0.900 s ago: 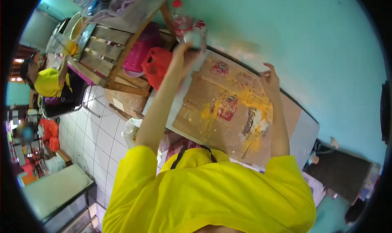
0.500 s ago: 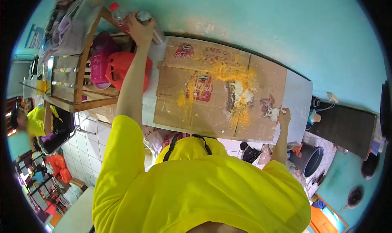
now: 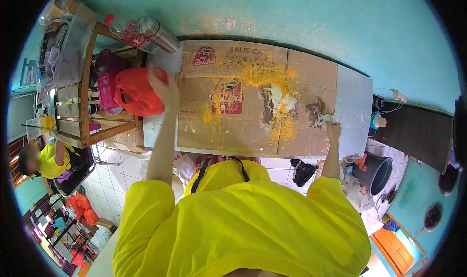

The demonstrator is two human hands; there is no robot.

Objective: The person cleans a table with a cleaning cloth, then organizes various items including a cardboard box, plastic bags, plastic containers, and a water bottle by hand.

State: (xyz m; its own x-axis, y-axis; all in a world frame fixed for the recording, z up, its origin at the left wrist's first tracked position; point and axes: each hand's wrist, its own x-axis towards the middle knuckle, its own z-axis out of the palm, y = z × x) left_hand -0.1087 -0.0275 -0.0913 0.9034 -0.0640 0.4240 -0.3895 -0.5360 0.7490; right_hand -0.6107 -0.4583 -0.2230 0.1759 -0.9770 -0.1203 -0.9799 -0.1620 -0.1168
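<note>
A sheet of flattened brown cardboard (image 3: pixel 204 131) with printed red logos lies before me. Orange-yellow crumbs (image 3: pixel 262 75) and a white smear (image 3: pixel 284 101) are scattered across it. My left hand (image 3: pixel 164 88), blurred by motion, overlaps the right side of a red plastic bag (image 3: pixel 138 92); its fingers are smeared. Near the wall, a steel flask (image 3: pixel 158 34) stands beside a clear plastic bottle (image 3: pixel 129 34) with a red cap. My right hand (image 3: pixel 333 130) is at the cardboard's right edge, fingertips pinched against a whitish patch (image 3: pixel 325 117); I cannot tell what they hold.
A wooden rack (image 3: pixel 109 131) with pink and purple containers stands at left, below a clear plastic bin (image 3: pixel 73 58). A grey bucket (image 3: pixel 382 172) and a black bag (image 3: pixel 304 172) are on the tiled floor. Another person (image 3: pixel 48 160) in yellow is at far left.
My left hand has let go of the steel flask and come back toward me, over the red bag. My right hand stays at the cardboard's right edge. The view has shifted slightly.
</note>
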